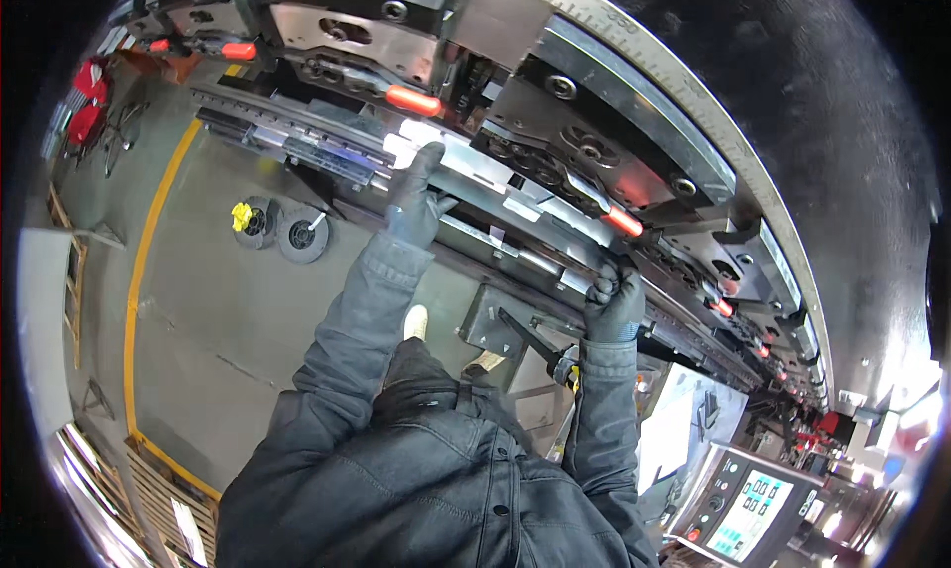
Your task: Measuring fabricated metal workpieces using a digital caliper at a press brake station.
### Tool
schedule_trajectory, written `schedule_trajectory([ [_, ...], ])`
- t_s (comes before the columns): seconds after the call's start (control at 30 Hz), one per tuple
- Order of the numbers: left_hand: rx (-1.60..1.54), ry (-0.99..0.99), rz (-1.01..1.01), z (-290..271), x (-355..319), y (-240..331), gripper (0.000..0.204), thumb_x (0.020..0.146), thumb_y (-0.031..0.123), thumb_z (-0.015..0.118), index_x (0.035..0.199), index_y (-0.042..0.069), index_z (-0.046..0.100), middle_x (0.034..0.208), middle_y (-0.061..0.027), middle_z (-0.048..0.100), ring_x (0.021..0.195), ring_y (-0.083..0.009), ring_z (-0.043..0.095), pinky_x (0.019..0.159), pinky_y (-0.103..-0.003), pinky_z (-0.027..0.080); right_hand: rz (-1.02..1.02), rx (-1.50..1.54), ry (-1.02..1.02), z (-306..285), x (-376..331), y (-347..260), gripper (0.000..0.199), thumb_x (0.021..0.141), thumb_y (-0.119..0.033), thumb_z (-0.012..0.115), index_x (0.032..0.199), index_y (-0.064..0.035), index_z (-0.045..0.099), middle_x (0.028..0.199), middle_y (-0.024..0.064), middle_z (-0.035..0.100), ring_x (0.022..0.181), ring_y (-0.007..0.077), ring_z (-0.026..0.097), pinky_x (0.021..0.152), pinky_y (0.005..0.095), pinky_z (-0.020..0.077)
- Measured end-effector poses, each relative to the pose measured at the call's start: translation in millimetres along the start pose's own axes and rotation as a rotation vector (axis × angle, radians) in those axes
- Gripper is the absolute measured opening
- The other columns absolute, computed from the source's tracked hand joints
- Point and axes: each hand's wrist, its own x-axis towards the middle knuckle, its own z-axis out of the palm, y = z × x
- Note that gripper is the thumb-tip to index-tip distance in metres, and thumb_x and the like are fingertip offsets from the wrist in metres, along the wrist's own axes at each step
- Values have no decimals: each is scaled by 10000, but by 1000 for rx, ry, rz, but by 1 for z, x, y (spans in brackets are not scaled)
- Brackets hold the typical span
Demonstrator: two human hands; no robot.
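A long, narrow sheet metal strip (475, 168) lies along the lower tooling of a press brake, bright with glare at its left end. My left hand (416, 197), in a dark glove, grips its near edge, thumb on top and fingers partly hidden beneath. Farther right, my right hand (614, 303), also gloved, is closed at the strip's other end; its fingertips are curled, and the exact contact is hard to see. Just above the strip hangs the upper tooling (584, 147), with orange-red clamp levers (622, 221) along it.
A curved-looking ruler scale (684, 93) runs along the machine's upper beam. At lower right stand a control panel with a lit screen (748, 514) and a table with a white sheet (666, 429). Two dark round discs (302, 236) rest on the floor, beside a yellow line (132, 320).
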Motion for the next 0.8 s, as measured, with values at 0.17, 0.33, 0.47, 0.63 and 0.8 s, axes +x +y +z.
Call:
schedule_trajectory([
  [0.17, 71, 7, 36, -13, -22, 0, 240, 826, 219, 580, 1049, 137, 554, 1030, -91, 570, 887, -236, 575, 713, -356, 506, 18, -36, 57, 25, -54, 15, 168, 885, -145, 446, 922, -33, 566, 604, 18, 530, 396, 31, 320, 326, 149, 206],
  [0.33, -54, -246, 60, -74, -47, -4, 336, 876, 258, 506, 1178, 111, 499, 1201, -107, 509, 1070, -227, 492, 930, -405, 398, 15, -40, 200, 37, -120, 17, 148, 867, -143, 469, 868, -27, 562, 552, 25, 512, 367, 39, 335, 312, 158, 198],
  [0.47, -410, -526, -197, -101, -67, -36, 398, 915, 276, 487, 1266, 100, 428, 1287, -115, 450, 1153, -229, 431, 981, -389, 346, 31, 269, -193, -13, -161, 4, 149, 883, -134, 480, 885, -22, 577, 617, 63, 582, 401, 62, 375, 355, 185, 261],
  [0.63, -333, -900, -621, -30, -126, -94, 569, 916, 351, 505, 1359, 64, 295, 1375, -131, 359, 1199, -326, 405, 1075, -480, 266, -243, -313, -287, -85, -231, 35, 188, 882, -142, 523, 984, -7, 605, 779, 84, 632, 562, 114, 499, 526, 227, 400],
  [0.8, 33, -1606, -544, 16, -145, -155, 535, 908, 372, 520, 1303, 49, 360, 1264, -136, 450, 1105, -298, 475, 1023, -429, 344, 69, -670, -83, -197, -319, -1, 349, 831, -165, 613, 1146, -17, 579, 1026, 76, 646, 884, 160, 588, 826, 292, 460],
])
